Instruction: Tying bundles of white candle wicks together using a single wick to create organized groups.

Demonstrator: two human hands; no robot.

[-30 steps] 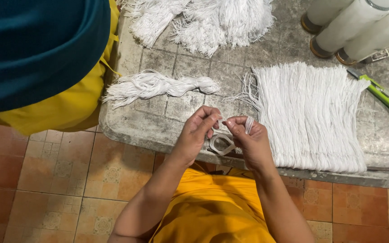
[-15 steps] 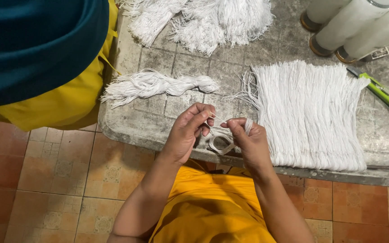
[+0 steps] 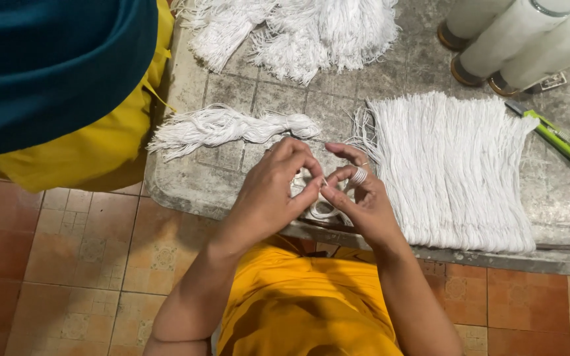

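My left hand (image 3: 275, 191) and my right hand (image 3: 357, 198) meet over the near edge of a grey tiled table (image 3: 232, 178). Both pinch a small bunch of white thread (image 3: 315, 198) between thumb and fingers; a few turns of it wrap around my right forefinger. A wide sheet of straight white threads (image 3: 453, 171) lies flat just right of my right hand. A twisted hank of white thread (image 3: 225, 128) lies beyond my left hand.
A heap of loose white thread bundles (image 3: 298, 33) sits at the table's far side. Three white thread cones (image 3: 516, 39) lie at the far right, with a green and white cutter (image 3: 559, 140) beside them. A person in yellow and teal (image 3: 54, 86) crouches at left. Tiled floor below.
Both hands have lifted slightly and drawn closer together. My left fingers now close onto the thread at my right forefinger.
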